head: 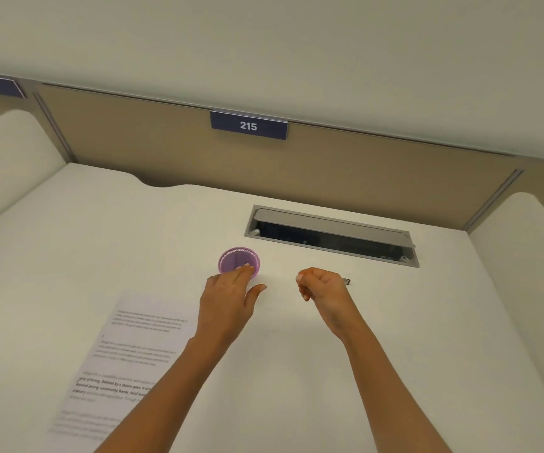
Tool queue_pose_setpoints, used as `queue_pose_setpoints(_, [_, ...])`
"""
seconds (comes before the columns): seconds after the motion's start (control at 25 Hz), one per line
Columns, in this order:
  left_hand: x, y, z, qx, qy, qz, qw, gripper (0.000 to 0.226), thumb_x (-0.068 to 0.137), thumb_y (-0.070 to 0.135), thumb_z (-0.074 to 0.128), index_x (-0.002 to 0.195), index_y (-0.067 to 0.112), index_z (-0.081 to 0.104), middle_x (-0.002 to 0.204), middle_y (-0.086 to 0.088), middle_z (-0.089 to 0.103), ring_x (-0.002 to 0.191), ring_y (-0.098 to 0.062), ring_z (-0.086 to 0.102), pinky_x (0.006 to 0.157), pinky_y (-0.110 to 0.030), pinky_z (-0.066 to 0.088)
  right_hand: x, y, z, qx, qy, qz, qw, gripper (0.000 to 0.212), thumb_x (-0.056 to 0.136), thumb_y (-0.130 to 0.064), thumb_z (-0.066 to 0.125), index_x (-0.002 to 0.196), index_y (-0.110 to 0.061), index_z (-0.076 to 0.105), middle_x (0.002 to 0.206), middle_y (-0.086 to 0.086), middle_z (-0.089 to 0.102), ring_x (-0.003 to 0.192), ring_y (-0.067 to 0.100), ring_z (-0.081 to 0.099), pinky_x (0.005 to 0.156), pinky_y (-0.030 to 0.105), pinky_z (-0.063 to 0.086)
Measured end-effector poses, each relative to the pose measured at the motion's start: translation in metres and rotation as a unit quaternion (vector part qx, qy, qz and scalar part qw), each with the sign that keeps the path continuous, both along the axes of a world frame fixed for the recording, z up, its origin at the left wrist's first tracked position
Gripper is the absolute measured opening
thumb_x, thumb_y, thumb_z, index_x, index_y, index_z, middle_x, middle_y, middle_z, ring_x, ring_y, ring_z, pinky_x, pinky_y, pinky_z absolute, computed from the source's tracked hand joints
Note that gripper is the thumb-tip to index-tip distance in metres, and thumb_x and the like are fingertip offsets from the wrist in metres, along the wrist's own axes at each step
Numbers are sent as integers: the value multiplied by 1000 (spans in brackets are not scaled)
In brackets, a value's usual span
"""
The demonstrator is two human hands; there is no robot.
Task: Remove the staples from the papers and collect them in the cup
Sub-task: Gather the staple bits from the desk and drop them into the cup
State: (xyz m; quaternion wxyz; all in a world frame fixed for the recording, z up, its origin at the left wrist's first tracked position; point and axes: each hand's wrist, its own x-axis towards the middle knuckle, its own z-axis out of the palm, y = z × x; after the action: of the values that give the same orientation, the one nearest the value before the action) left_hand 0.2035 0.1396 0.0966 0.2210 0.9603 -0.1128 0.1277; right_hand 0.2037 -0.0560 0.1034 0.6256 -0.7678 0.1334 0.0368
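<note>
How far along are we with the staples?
Done: unclear; the purple cup is too blurred to show its contents. In hand: the left hand touches the cup's rim; the right hand is curled, a small metal item just beyond it. Left: the papers lie untouched, any staples too small to see.

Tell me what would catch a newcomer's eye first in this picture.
The small purple cup stands out on the pale desk, mid-frame, with the left hand reaching straight fingers to its near rim. To the right of it, the right hand is curled. A blue sign reading 215 sits on the partition behind, and a printed paper lies at lower left.
</note>
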Motion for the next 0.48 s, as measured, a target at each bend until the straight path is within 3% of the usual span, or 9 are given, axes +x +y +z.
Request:
queue_pose_setpoints(0.12, [7,33,-8,4,5,21,1000,52,89,43,58,131,12,54,131,-5,61,116,-24,60,97,-36,43,24,38,3,-37,-2,25,999,29,92,-27,58,65,-29,65,54,-13,61,58,6,58,54,7,44])
queue_pose_setpoints(0.32, [30,61,-23,25,56,41,997,71,89,56,48,144,13,36,150,-5,41,135,-23,42,108,-37,34,59,72,8,-55,4,34,998,16,93,-22,58,81,-19,68,72,-3,63,68,10,56,58,17,48])
queue_pose_setpoints(0.48, [50,65,-35,40,106,28,993,85,85,65,45,149,15,20,158,-5,25,143,-22,29,112,-36,29,81,86,-2,-102,21,46,994,9,91,-23,62,94,-17,67,87,-2,65,82,15,59,58,16,46])
